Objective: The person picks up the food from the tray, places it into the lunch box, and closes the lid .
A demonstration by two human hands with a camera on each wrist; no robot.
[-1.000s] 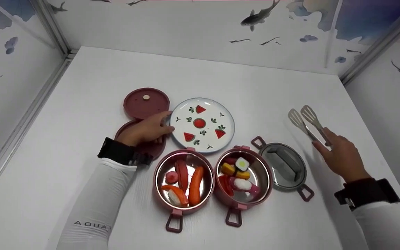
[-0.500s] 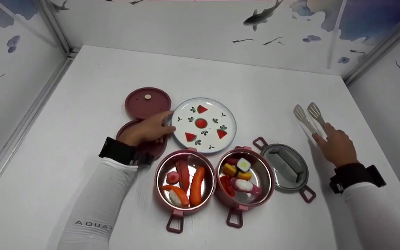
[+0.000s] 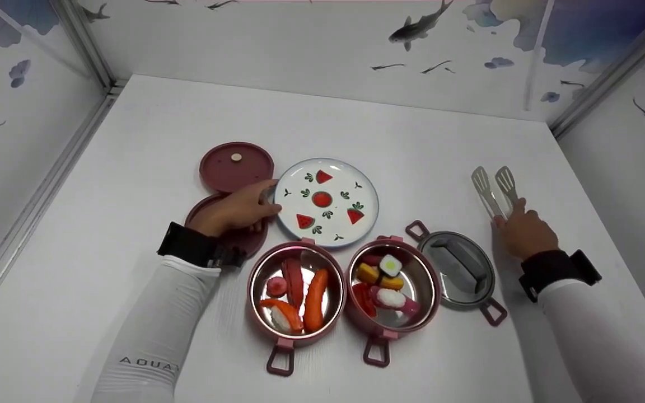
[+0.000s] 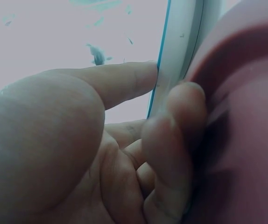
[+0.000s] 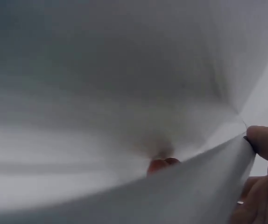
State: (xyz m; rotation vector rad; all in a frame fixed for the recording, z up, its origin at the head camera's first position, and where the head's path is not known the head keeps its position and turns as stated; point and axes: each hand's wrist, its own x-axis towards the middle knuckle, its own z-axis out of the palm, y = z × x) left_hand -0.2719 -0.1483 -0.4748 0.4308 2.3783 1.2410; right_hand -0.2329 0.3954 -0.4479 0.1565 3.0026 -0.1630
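In the head view my left hand (image 3: 235, 210) is at the left rim of a white plate (image 3: 356, 193) with watermelon prints, thumb and index finger on the edge. The left wrist view shows the thumb against the plate's rim (image 4: 173, 51), the other fingers curled close to a dark red lid (image 4: 260, 116). My right hand (image 3: 528, 234) grips slotted metal tongs (image 3: 486, 187), their two heads apart with nothing between them and pointing away from me. Close up in the right wrist view, the thumb presses on the metal of the tongs (image 5: 208, 182).
Two pink pots (image 3: 255, 324) (image 3: 356, 322) with toy food stand before the plate, handles toward me. A grey lid with red handles (image 3: 459, 268) lies right of them. Two dark red lids (image 3: 219, 173) (image 3: 249, 240) are at the left, one partly under my left hand. White walls enclose the table.
My right hand has moved left and a little away from me with the tongs, which now point more straight ahead. The left hand and the plate have stayed in place.
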